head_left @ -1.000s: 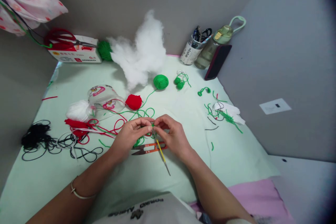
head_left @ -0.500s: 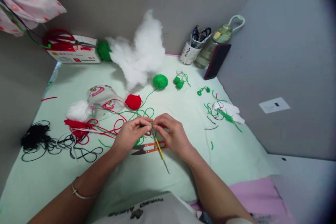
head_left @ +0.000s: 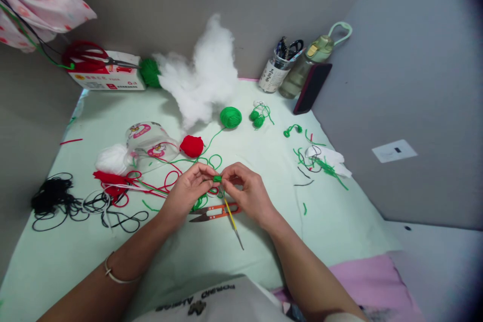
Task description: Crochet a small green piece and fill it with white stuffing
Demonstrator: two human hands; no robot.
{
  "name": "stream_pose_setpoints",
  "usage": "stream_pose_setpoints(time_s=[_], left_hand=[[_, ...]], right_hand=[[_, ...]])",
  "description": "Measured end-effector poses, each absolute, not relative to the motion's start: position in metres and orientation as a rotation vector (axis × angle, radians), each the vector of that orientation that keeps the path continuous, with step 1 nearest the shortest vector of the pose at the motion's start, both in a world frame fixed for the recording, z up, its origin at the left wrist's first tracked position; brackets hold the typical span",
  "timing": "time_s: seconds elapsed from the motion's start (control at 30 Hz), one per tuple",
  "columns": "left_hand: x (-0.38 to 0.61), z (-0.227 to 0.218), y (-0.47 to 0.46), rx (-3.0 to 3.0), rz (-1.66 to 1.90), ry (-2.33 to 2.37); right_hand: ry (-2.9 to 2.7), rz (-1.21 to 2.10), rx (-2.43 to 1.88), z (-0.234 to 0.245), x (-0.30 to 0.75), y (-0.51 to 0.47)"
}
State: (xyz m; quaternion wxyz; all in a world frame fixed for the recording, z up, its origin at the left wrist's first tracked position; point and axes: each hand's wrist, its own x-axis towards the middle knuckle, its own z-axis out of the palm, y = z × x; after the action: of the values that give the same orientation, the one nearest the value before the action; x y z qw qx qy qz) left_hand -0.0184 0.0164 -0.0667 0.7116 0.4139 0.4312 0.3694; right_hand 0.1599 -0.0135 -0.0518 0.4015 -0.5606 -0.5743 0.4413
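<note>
My left hand (head_left: 192,183) pinches a small green crocheted piece (head_left: 217,178) between thumb and fingertips. At the right end of that piece, the fingertips of my right hand (head_left: 247,191) are pressed together on it. A yellow-handled crochet hook (head_left: 231,215) slants from just under my fingers toward me; whether it hangs from the work or rests on something, I cannot tell. Beneath it lie orange thread snips (head_left: 213,212), partly covered by my right hand. Loose green yarn (head_left: 199,202) coils beside my left fingers and runs back to a green yarn ball (head_left: 230,117).
Red yarn (head_left: 192,146), white yarn (head_left: 112,159) and tangled black yarn (head_left: 53,196) lie left. White stuffing (head_left: 204,75) stands behind, near red scissors (head_left: 86,57) on a box. A pen jar (head_left: 273,74), bottle (head_left: 298,75) and phone (head_left: 313,88) are back right; yarn scraps (head_left: 326,165) lie right.
My left fingers have lifted and opened slightly, so the small green piece now shows between the hands. The hook and the things on the table have stayed in place.
</note>
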Motion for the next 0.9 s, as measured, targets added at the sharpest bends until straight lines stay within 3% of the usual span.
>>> stream_pose_setpoints(time_s=[0.33,0.63,0.9], left_hand=[[-0.012,-0.066,0.016,0.889,0.839,0.973],[-0.013,-0.063,0.018,0.81,0.875,1.032],[-0.02,-0.062,0.02,0.739,0.831,0.982]], right_hand=[[-1.591,1.038,-1.393,-0.048,0.158,-0.015],[-2.023,0.55,-1.501,-0.055,0.164,-0.017],[-2.187,0.793,-1.525,-0.03,0.186,-0.037]])
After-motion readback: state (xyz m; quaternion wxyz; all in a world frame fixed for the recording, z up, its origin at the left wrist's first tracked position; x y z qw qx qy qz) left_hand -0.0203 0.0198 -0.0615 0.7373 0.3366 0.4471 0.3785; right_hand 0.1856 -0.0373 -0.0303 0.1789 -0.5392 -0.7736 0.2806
